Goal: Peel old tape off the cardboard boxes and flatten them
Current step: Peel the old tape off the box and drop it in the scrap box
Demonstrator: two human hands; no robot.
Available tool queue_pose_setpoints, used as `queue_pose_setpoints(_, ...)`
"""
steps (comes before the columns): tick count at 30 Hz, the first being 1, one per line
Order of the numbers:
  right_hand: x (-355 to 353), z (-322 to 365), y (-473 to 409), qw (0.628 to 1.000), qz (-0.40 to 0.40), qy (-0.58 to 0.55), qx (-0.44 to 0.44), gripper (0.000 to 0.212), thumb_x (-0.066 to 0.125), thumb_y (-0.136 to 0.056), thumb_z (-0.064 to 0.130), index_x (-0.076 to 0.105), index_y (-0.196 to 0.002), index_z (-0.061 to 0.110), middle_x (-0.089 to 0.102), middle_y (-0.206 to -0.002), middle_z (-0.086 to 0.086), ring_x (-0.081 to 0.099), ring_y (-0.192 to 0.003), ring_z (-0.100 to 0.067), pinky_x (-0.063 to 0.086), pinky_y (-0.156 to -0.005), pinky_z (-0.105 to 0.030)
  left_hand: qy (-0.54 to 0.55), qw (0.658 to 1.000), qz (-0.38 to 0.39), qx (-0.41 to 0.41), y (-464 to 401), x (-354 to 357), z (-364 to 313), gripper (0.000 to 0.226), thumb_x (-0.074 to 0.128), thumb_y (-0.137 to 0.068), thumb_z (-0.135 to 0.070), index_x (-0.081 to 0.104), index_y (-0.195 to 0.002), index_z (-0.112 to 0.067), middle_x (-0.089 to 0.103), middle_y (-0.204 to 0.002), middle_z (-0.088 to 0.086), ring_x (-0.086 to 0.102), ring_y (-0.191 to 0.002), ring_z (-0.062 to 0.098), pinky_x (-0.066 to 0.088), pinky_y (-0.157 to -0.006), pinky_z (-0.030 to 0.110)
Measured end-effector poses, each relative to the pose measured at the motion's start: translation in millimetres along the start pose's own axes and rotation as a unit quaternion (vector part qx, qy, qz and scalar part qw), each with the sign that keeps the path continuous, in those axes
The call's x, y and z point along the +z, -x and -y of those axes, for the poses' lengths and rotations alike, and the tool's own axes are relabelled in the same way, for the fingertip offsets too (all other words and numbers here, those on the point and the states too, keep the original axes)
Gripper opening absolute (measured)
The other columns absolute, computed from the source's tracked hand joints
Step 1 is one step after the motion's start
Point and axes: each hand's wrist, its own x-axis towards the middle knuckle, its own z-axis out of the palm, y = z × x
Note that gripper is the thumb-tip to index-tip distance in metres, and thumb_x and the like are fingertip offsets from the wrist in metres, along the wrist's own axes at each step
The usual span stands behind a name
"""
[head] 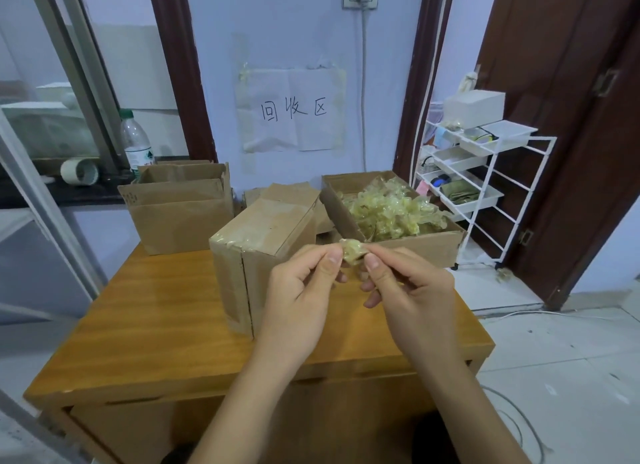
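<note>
Now my left hand [301, 290] and right hand [412, 290] both pinch a crumpled tape wad [351, 252] above the taped box [256, 252] mid-table [145, 311].

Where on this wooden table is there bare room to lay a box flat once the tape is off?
The table is bare along its left side, in front of the open box and left of the taped box, and along the near edge. The back right is crowded by the box of tape scraps.
</note>
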Motion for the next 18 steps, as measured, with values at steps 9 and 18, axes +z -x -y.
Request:
queue_pose_setpoints(9, -48.2, -42.9, -60.2, 0.991, -0.035, -0.016, 0.132, 0.011, 0.085, -0.085, 0.012, 0.083, -0.095, 0.016, 0.078, -0.077, 0.004, 0.070, -0.071, -0.006, 0.060, -0.068, -0.033, 0.048, 0.991, -0.021, -0.127, -59.9, 61.8, 9.6, 0.025, 0.073, -0.095, -0.007, 0.076, -0.093, -0.031, 0.079, -0.091, -0.004, 0.075, -0.090, 0.014, 0.061, -0.085, 0.026)
queue_pose_setpoints(18, -47.9, -123.2, -124.7, 0.982, 0.002, 0.145, 0.122, 0.009, 0.084, -0.086, 0.018, 0.081, -0.085, 0.026, 0.074, -0.077, 0.017, 0.065, -0.071, 0.007, 0.046, -0.068, -0.010, -0.111, 0.977, 0.006, -0.183, -114.3, 93.3, 53.4, 0.031, 0.052, -0.103, -0.006, 0.070, -0.123, -0.022, 0.072, -0.115, -0.004, 0.070, -0.104, 0.012, 0.053, -0.087, 0.023)
